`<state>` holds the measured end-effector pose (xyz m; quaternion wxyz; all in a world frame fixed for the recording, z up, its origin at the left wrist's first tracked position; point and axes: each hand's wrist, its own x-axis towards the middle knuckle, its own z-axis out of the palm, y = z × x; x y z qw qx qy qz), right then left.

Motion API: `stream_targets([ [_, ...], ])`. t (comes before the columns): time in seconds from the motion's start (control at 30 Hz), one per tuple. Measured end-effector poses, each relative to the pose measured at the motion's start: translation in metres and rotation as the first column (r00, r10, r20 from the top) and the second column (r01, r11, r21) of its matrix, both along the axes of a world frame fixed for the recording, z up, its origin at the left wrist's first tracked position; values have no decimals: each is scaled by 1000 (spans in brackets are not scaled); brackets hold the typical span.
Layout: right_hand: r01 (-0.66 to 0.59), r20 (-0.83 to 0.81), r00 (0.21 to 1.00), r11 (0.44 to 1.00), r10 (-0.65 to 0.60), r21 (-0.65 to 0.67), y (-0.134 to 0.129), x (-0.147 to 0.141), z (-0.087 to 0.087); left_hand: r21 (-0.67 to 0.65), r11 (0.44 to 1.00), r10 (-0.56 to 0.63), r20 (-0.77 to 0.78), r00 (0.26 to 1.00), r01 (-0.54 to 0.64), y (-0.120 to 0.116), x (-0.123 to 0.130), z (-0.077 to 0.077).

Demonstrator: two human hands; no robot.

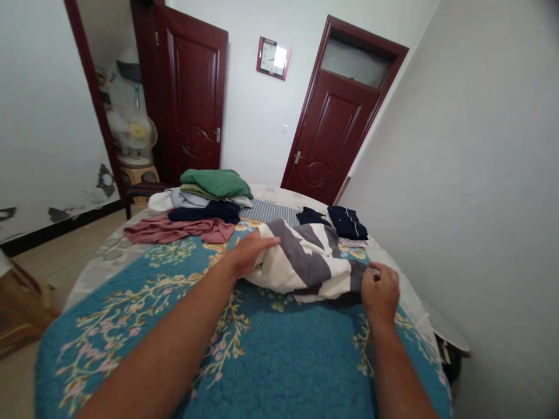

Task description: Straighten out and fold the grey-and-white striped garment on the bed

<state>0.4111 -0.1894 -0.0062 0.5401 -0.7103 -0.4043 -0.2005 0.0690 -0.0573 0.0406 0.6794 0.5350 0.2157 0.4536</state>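
Note:
A grey and white patterned cloth point(305, 259) lies bunched across the middle of the blue floral bed cover point(297, 355). At its left end, my left hand point(253, 251) grips the white part, thumb on top and the other fingers hidden behind the fabric. My right hand point(381, 288) is closed on the cloth's dark grey right end, fingers curled. Between the two hands the fabric sags in loose folds, its lower edge near the cover.
Beyond my left hand is a pile of clothes with a green garment point(218, 183) on top and a pink one point(174, 230) in front. Folded navy clothes point(347, 223) lie at the back right. A white wall point(471, 203) rises on the right.

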Motion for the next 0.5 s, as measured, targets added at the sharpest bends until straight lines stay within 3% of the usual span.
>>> stream_targets([
  [0.07,-89,109,990,996,89,-6,4,-12,-5,229,971,8,-306,952,65,-16,15,-6],
  [0.17,-351,96,931,936,351,-24,6,-47,-6,424,844,62,-684,727,328,-35,36,-20],
  [0.23,-532,7,846,844,534,-68,6,-73,-6,405,743,53,-829,557,533,-44,45,-27],
  [0.3,-649,-128,761,751,636,-123,9,-95,-10,365,648,45,-895,445,669,-50,50,-28],
  [0.43,-747,-367,663,606,653,-273,19,-115,-24,277,470,-9,-948,319,838,-62,55,-24],
  [0.5,-766,-411,642,546,647,-338,24,-116,-30,257,454,0,-958,288,853,-65,56,-22],
])
